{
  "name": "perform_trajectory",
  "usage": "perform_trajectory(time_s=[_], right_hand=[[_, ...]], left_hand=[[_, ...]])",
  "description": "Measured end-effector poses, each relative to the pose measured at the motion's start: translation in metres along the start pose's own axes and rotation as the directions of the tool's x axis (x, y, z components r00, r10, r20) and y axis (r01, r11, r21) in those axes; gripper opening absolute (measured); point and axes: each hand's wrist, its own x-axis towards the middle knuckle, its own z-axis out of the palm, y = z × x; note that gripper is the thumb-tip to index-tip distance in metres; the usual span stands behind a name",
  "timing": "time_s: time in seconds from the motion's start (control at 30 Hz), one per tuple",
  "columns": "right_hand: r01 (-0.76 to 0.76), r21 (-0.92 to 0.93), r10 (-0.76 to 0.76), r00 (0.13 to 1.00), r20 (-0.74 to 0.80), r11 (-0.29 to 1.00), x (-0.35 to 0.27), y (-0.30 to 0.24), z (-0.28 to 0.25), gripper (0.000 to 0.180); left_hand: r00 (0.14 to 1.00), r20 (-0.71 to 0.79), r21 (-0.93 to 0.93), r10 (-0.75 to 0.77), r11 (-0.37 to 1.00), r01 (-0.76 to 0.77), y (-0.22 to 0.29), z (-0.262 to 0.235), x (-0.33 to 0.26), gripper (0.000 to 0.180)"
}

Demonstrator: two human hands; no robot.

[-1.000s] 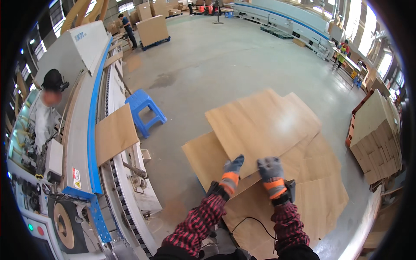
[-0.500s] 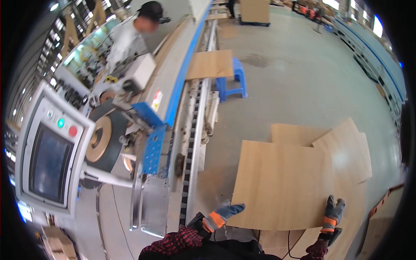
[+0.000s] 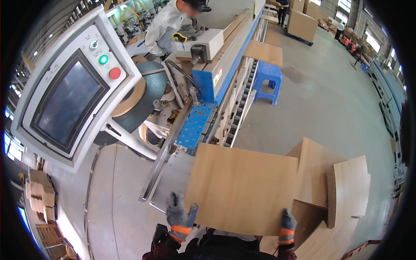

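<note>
A flat square wooden panel lies in front of me, its left side over the metal plate at the machine's end. Beside its lower left edge is my left hand, in a grey glove with an orange band, fingers spread, thumb close to the edge. My right hand, gloved alike, is closed at the panel's lower right corner; part of its grip is hidden. More wooden panels lie to the right, overlapping and tilted.
A control screen on an arm stands at the left, above a large dark reel. A blue perforated plate and a roller track run ahead. Beyond are a blue stool and another person behind the machine.
The wooden panel has moved left onto the machine's metal plate, away from the other panels. My right hand has travelled left with it, and my left hand has turned with fingers upward. The view has shifted left.
</note>
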Motion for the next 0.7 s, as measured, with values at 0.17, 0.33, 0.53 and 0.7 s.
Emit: perform_trajectory(time_s=[0.17,0.33,0.53,0.7], right_hand=[[-0.245,0.246,0.198,0.96,0.2,0.938,-0.063,-0.12,0.078,0.047],[-0.377,0.708,0.167,0.922,0.35,0.597,-0.036,-0.138,0.109,0.042],[-0.316,0.814,0.05,0.941,0.335,0.488,0.044,-0.164,0.115,0.053],[0.195,0.49,-0.243,0.969,0.037,0.85,0.124,-0.137,0.143,0.043]], left_hand=[[0.958,0.121,-0.206,0.26,0.951,-0.232,-0.027,0.03,-0.014,0.052],[0.889,-0.034,-0.037,0.457,0.888,-0.458,-0.037,0.068,0.008,0.052],[0.853,-0.048,-0.036,0.52,0.852,-0.522,-0.008,0.096,0.084,0.056],[0.762,-0.164,0.011,0.627,0.774,-0.634,0.036,0.119,0.129,0.048]])
